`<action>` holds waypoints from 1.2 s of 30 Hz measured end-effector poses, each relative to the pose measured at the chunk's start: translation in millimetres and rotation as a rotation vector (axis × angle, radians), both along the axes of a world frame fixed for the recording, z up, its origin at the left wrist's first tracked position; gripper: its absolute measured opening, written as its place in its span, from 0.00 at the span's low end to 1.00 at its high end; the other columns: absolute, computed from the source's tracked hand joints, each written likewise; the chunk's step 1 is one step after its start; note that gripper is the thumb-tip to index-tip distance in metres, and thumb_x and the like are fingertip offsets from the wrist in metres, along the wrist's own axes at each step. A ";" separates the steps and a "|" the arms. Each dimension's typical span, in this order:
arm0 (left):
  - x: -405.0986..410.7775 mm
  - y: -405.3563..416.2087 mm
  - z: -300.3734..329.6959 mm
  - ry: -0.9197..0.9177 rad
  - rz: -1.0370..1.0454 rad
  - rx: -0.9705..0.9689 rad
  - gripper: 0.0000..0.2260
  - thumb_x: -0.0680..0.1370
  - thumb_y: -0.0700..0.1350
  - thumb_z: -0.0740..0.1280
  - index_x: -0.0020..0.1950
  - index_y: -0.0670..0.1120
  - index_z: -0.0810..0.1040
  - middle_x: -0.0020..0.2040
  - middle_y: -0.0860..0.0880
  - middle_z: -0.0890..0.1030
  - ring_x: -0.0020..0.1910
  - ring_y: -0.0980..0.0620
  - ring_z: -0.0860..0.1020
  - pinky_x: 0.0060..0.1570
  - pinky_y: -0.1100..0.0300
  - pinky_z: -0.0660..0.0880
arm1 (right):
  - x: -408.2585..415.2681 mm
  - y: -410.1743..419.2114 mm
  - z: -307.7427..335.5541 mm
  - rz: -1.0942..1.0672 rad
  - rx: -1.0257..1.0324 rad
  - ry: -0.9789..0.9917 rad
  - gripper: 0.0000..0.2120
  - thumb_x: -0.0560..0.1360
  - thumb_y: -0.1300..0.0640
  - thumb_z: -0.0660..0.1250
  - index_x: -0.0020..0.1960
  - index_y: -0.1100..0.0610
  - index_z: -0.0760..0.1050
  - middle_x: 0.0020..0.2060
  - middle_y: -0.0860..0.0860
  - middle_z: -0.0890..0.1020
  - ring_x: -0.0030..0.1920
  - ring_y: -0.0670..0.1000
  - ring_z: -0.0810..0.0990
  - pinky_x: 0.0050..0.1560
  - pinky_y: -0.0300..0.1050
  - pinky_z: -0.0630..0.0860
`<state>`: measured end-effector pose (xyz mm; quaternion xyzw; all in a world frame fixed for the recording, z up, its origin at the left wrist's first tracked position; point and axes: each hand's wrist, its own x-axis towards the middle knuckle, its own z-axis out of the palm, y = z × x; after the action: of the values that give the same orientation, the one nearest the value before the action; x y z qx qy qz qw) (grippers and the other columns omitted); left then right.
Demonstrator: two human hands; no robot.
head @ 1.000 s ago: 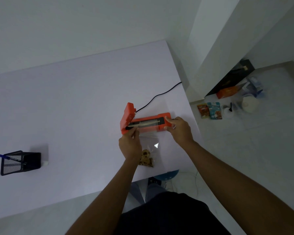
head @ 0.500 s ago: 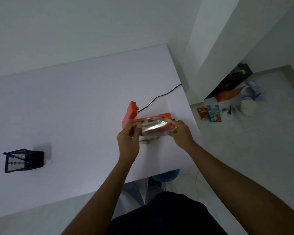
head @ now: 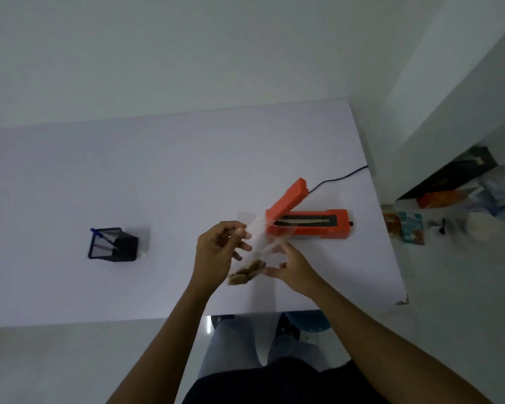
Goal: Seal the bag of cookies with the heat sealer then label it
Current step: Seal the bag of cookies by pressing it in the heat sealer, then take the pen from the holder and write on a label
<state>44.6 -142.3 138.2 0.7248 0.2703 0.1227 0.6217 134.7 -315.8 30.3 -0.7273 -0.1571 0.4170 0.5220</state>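
Hanging bag (head: 258,243) between both hands (head: 254,258)

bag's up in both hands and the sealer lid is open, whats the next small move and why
Probably lower the bag so its clear top edge lies across the heat sealer's strip. The lid stands raised, the strip is bare, and the left hand and right hand hold the bag in the air just in front of it, cookies at the low end.

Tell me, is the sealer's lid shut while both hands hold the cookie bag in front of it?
Not quite. The head view shows the sealer with its lid raised. Both the left hand and right hand do hold the cookie bag in front of it.
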 end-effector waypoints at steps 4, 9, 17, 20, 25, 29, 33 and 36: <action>-23.4 48.6 2.8 -0.004 0.026 -0.045 0.06 0.81 0.39 0.64 0.54 0.40 0.80 0.43 0.46 0.85 0.38 0.45 0.84 0.33 0.55 0.81 | -15.8 57.7 9.2 0.139 0.075 0.115 0.21 0.72 0.57 0.76 0.64 0.48 0.79 0.63 0.44 0.80 0.63 0.44 0.77 0.63 0.42 0.76; -39.7 111.1 -21.8 0.045 0.142 -0.130 0.10 0.81 0.45 0.65 0.56 0.41 0.80 0.45 0.45 0.86 0.42 0.47 0.85 0.39 0.53 0.83 | -31.6 117.9 4.4 0.053 0.057 0.160 0.08 0.75 0.61 0.72 0.54 0.60 0.84 0.50 0.56 0.86 0.52 0.51 0.84 0.55 0.43 0.80; -66.2 195.7 -118.9 0.395 -0.199 -0.122 0.08 0.77 0.46 0.70 0.55 0.49 0.80 0.47 0.48 0.84 0.47 0.48 0.84 0.49 0.54 0.81 | -54.9 189.1 -18.2 -0.262 -0.073 0.296 0.07 0.77 0.60 0.71 0.52 0.62 0.83 0.49 0.59 0.86 0.49 0.57 0.86 0.45 0.47 0.83; -67.0 202.3 -137.9 0.437 -0.235 -0.005 0.04 0.76 0.45 0.70 0.51 0.48 0.81 0.45 0.50 0.83 0.45 0.51 0.82 0.47 0.59 0.79 | -60.6 196.7 -25.9 -0.358 -0.130 0.252 0.06 0.77 0.59 0.71 0.51 0.60 0.84 0.47 0.57 0.87 0.46 0.53 0.86 0.44 0.47 0.84; -64.0 203.4 -148.3 0.518 -0.232 0.052 0.02 0.75 0.42 0.71 0.47 0.45 0.81 0.40 0.54 0.80 0.39 0.58 0.77 0.39 0.68 0.72 | -68.3 203.7 -41.8 -0.432 -0.218 0.113 0.05 0.76 0.61 0.71 0.49 0.60 0.85 0.45 0.55 0.87 0.45 0.50 0.84 0.48 0.45 0.82; -68.6 198.8 -157.2 0.537 -0.188 0.126 0.02 0.76 0.40 0.70 0.47 0.45 0.80 0.40 0.53 0.80 0.39 0.56 0.77 0.36 0.74 0.68 | -72.7 202.6 -51.3 -0.451 -0.260 0.051 0.05 0.75 0.61 0.72 0.51 0.59 0.84 0.46 0.54 0.86 0.48 0.52 0.84 0.52 0.45 0.81; -74.1 191.4 -162.4 0.558 -0.175 0.124 0.03 0.78 0.42 0.69 0.51 0.46 0.79 0.42 0.52 0.81 0.39 0.58 0.78 0.36 0.74 0.69 | -75.8 198.2 -57.9 -0.450 -0.322 0.004 0.07 0.76 0.62 0.72 0.54 0.58 0.82 0.48 0.55 0.85 0.50 0.53 0.83 0.55 0.47 0.81; -75.5 185.3 -162.3 0.580 -0.187 0.100 0.07 0.77 0.42 0.68 0.55 0.45 0.79 0.44 0.51 0.81 0.41 0.57 0.78 0.37 0.73 0.70 | -78.9 192.8 -64.1 -0.445 -0.346 -0.018 0.11 0.76 0.64 0.70 0.57 0.58 0.79 0.49 0.56 0.84 0.52 0.56 0.83 0.57 0.51 0.81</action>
<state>-31.0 43.0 -24.1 0.7810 0.3623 -0.1338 0.4908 55.8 -122.9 -33.7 -0.8259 0.0755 0.3064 0.4673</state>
